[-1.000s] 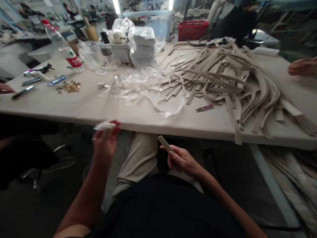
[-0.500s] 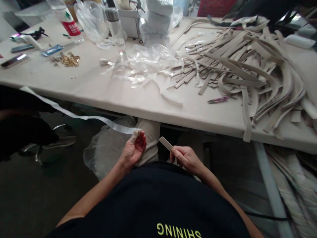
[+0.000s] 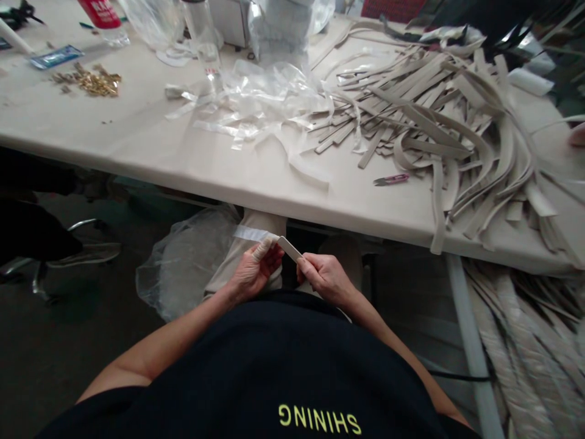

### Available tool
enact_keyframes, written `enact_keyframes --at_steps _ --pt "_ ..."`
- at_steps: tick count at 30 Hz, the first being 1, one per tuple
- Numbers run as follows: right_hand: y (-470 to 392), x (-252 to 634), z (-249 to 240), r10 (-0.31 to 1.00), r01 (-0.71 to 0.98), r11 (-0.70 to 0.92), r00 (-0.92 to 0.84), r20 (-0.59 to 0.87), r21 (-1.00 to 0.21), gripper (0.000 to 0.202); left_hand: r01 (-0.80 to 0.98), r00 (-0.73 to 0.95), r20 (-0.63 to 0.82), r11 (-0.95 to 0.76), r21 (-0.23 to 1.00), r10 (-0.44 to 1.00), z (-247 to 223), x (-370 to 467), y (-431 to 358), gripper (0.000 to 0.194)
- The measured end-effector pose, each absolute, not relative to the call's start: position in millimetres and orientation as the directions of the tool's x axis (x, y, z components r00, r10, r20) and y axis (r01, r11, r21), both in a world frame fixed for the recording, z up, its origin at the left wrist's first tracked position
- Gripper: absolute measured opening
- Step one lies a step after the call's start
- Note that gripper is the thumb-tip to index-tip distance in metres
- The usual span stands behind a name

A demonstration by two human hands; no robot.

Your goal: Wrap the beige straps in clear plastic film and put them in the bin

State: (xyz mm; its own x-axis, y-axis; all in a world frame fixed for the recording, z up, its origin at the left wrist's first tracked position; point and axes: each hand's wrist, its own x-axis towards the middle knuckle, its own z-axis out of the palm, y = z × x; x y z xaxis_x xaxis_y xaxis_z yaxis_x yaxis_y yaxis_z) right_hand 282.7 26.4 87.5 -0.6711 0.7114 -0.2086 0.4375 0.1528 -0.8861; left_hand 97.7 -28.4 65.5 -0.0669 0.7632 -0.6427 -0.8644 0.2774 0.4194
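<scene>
My left hand [image 3: 258, 266] is closed in a pinch, its thumb in a pale wrap. A white ribbon-like strip [image 3: 250, 233] runs from these fingers to the left, across my trouser leg. My right hand [image 3: 325, 275] grips a flat beige strap piece [image 3: 289, 249] between thumb and curled fingers. The strap's free end points up and left and meets the left fingertips; whether the left hand grips it too, I cannot make out. Both hands are close together above my lap, in front of the table edge.
On the table [image 3: 150, 155] lie a pile of beige straps [image 3: 411, 116], thread snips [image 3: 391, 180], crumpled clear film [image 3: 269, 97] and small gold-coloured pieces [image 3: 98, 81]. A clear plastic bag [image 3: 183, 262] hangs below. Another person's hand [image 3: 576, 135] shows at the right edge.
My two hands have come together, and the strap's end now reaches the left fingertips. The white strip, long and stretched far left before, shows only a short length now. The view has shifted.
</scene>
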Motion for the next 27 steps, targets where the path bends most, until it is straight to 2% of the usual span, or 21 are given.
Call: enact_keyframes --at_steps 5,11,19,27 --pt "29 278 84 0.693 0.488 0.175 -0.678 -0.245 -0.855 0.044 -0.852 -0.051 -0.645 0.304 0.427 0.762 62 99 -29 0.026" --pt "27 281 80 0.659 0.555 0.192 -0.684 -0.312 -0.81 0.044 -0.844 -0.067 -0.643 0.3 0.444 0.763 61 102 -28 0.01" --pt "26 287 80 0.705 0.493 0.103 -0.648 -0.286 -0.864 0.047 -0.846 -0.039 -0.716 0.358 0.394 0.697 68 104 -26 0.035" --pt "28 287 77 0.726 0.508 0.076 -0.618 -0.301 -0.858 0.048 -0.775 -0.087 -0.655 0.363 0.518 0.75 64 109 -30 0.022"
